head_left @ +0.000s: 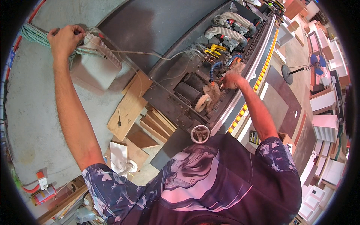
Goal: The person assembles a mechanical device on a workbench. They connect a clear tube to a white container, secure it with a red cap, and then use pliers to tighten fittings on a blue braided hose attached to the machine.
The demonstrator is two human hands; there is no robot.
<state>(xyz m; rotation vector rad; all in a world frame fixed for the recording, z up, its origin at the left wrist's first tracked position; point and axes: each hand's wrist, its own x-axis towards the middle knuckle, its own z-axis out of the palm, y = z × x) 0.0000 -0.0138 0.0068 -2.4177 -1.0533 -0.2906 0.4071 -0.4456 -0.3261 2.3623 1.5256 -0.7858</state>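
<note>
My left hand [64,42] is up at the far left with its fingers curled over a bundle of pale green cord [35,35] at the wall. Beside it, a white plastic canister [95,71] hangs or stands against the grey wall. Reaching into the open machine [170,84], my right hand [231,80] is closed on a light brown rag [237,68]; its fingertips are partly hidden. Near that hand are a blue coiled hose [215,67], a dark motor [187,90] and a dusty brown cloth-like clump [212,98].
Ribbed hoses [227,33] and yellow-handled parts [215,49] fill the machine's far end. A row of yellow rollers [262,77] runs along its right edge. Wooden boards [127,108] lie below left. A handwheel [200,134] sits close to my chest. A blue fan [318,63] stands at right.
</note>
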